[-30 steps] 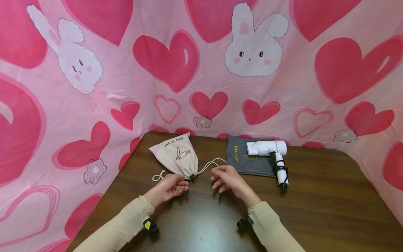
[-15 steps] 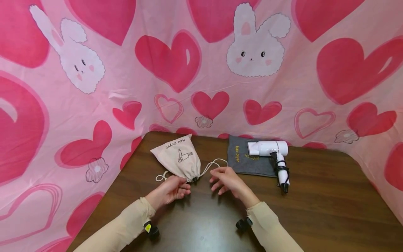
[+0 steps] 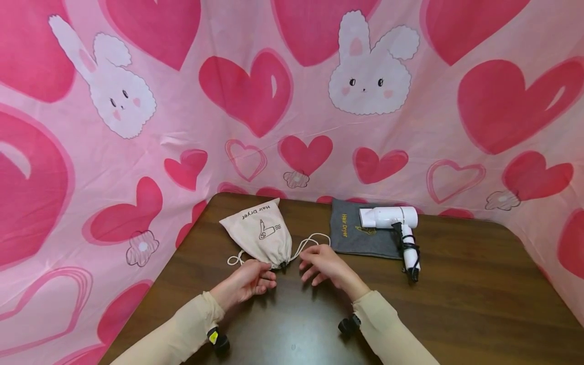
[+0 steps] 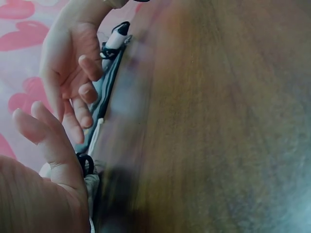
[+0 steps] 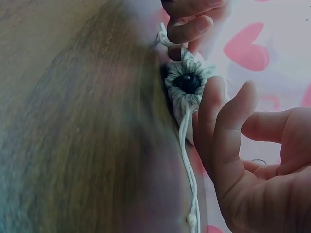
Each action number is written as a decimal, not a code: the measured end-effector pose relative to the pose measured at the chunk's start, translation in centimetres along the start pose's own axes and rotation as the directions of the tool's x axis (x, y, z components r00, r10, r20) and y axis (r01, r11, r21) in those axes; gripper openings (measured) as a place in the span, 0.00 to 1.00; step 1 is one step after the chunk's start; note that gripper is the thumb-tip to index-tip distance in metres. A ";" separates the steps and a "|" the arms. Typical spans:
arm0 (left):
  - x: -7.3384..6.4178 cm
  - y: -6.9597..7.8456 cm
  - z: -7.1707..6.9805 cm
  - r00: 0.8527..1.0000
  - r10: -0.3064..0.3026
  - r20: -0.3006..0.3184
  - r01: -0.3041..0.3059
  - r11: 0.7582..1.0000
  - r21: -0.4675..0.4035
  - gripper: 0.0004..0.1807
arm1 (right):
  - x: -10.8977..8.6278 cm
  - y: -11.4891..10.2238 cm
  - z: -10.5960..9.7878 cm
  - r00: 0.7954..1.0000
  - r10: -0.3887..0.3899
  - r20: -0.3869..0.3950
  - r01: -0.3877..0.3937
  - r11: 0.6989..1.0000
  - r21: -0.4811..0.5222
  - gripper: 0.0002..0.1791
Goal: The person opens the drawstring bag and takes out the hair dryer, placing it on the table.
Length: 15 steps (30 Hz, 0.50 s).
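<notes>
A cream drawstring bag (image 3: 262, 230) with a "Hair Dryer" print lies on the table, its gathered mouth towards me. Something black shows inside that mouth in the right wrist view. My left hand (image 3: 244, 281) is at the mouth's left side, thumb and forefinger seeming to pinch the edge; the exact contact is hidden. Its other fingers (image 4: 58, 155) stand away from the cloth. Right of the mouth, my right hand (image 3: 328, 266) hovers with loosely bent fingers and holds nothing. A white drawcord (image 5: 187, 160) hangs beside it, untouched.
A dark grey pouch (image 3: 344, 243) with yellow "Hair Dryer" lettering lies at the back right. On it rests a white folding hair dryer (image 3: 392, 217), its black cord wound round the handle. A pink heart-print cloth (image 3: 255, 96) walls in the brown wooden table (image 3: 479, 304).
The cream bag has slid slightly towards me along with my left hand. My right hand has shifted a little left, towards the bag's mouth. The pouch and hair dryer have stayed put.
</notes>
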<state>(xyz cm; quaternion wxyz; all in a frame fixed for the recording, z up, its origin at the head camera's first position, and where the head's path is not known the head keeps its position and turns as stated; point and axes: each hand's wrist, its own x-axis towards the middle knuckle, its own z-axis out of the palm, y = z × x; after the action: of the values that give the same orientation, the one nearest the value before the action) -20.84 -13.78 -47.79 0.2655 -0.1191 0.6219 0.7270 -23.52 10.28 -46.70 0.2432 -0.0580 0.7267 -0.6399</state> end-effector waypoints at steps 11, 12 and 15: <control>-0.3 -0.2 0.5 1.000 -0.009 -0.020 0.008 1.000 -0.029 0.13 | 1.3 0.1 1.1 1.000 -0.008 -0.003 0.008 1.000 -0.001 0.15; -0.3 -0.2 0.6 1.000 -0.011 -0.019 0.011 0.999 -0.031 0.14 | 1.4 0.1 1.2 1.000 -0.011 -0.002 0.011 1.000 -0.001 0.14; -0.2 -0.2 0.5 1.000 -0.016 -0.018 0.015 0.999 -0.037 0.14 | 1.7 0.2 1.4 1.000 -0.022 -0.003 0.022 1.000 -0.013 0.13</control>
<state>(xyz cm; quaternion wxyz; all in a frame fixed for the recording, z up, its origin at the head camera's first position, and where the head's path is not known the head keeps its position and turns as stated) -20.42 -13.29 -47.75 0.2633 -0.1354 0.6098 0.7352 -24.33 8.38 -47.49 0.2348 -0.0666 0.7306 -0.6377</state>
